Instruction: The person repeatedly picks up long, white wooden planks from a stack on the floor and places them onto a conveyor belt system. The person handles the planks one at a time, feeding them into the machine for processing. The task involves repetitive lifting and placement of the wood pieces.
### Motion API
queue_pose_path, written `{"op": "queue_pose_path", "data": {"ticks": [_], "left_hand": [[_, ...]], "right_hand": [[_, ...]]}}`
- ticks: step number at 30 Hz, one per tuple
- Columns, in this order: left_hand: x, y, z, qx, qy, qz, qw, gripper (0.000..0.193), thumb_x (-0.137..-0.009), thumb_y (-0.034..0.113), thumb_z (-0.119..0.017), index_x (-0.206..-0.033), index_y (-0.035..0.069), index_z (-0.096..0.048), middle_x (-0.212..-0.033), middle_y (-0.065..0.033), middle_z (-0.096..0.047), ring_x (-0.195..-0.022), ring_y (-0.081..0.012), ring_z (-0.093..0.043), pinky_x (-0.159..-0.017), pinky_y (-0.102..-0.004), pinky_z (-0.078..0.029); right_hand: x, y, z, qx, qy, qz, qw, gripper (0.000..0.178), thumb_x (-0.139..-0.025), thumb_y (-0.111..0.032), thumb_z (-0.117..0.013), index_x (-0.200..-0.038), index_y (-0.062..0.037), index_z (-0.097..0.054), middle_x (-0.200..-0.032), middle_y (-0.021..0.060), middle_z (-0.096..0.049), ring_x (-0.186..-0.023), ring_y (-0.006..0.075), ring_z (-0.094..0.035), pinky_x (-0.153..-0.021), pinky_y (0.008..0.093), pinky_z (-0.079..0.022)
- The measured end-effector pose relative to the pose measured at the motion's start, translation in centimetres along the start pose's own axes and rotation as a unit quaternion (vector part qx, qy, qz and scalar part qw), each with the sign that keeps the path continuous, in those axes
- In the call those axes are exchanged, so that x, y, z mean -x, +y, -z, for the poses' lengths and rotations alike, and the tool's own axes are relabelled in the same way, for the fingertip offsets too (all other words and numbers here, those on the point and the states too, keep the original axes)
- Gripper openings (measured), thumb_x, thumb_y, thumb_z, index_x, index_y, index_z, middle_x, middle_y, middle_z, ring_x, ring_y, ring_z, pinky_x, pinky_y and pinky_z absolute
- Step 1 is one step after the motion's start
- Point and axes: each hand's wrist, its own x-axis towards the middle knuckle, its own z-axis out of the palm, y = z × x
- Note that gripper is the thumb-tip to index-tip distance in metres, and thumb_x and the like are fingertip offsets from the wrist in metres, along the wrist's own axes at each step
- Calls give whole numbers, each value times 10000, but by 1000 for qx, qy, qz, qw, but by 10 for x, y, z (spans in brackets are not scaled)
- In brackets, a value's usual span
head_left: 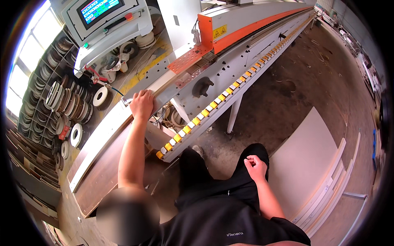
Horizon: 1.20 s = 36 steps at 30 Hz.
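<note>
My left hand [142, 105] reaches forward to a long, narrow pale board [100, 141] lying along the side of the machine. Its fingers are bent over the board close to where the strip runs on toward a perforated orange guard plate [188, 58]. Part of the board under the palm is hidden. My right hand [255, 167] hangs over my right thigh, apart from the machine, fingers curled in and nothing visible in them. Beside the left forearm is a brown panel surface [102, 180], below the pale board.
A long edge-banding machine [254, 24] stretches to the far right, with a yellow-and-white roller rail [213, 105] in front. Its control screen [98, 10] stands at upper left. Rolls of banding [65, 98] fill a rack on the left. Large panels [305, 164] lean at right.
</note>
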Motion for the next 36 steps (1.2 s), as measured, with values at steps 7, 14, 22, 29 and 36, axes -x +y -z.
{"op": "queue_pose_path", "data": {"ticks": [7, 14, 22, 29, 36], "left_hand": [[-8, 6, -2, -5, -10, -9, 1000, 186, -971, 265, -695, -1117, 205, -795, -1168, 34, -778, -1070, -252, -715, -874, -390, -611], [-43, 41, -31, -16, -19, -33, 999, 152, -963, 268, -703, -1071, 196, -782, -1139, 23, -772, -1046, -273, -705, -880, -381, -591], [-75, 71, -73, 65, 33, -20, 997, 246, -1006, 287, -676, -1193, 167, -781, -1267, 1, -767, -1208, -269, -671, -1022, -449, -515], [-56, 61, -47, 81, 57, -49, 994, 257, -995, 272, -681, -1190, 135, -777, -1294, -11, -764, -1235, -277, -665, -1033, -448, -511], [13, -14, 0, 78, 36, -21, 996, 250, -970, 283, -722, -1162, 137, -788, -1270, -14, -766, -1220, -285, -665, -1043, -439, -509]], "right_hand": [[-3, 2, 1, 3, 6, -9, 1000, 226, -949, -265, -849, -1056, -75, -789, -835, 29, -811, -706, 102, -741, -686, 274, -571], [-4, -2, 1, -2, 0, -11, 1000, 228, -944, -281, -850, -1051, -88, -795, -839, 27, -814, -698, 106, -742, -684, 269, -576], [-2, -2, 9, 14, 8, -12, 1000, 243, -949, -300, -843, -1059, -88, -796, -862, 29, -824, -732, 124, -760, -722, 289, -590], [-1, 11, 13, -19, 43, -11, 999, 240, -957, -295, -845, -1063, -86, -792, -854, 32, -820, -736, 129, -762, -726, 298, -586], [2, 10, 15, -38, 36, -12, 999, 240, -968, -297, -847, -1057, -81, -791, -838, 32, -812, -729, 119, -752, -726, 291, -580]]}}
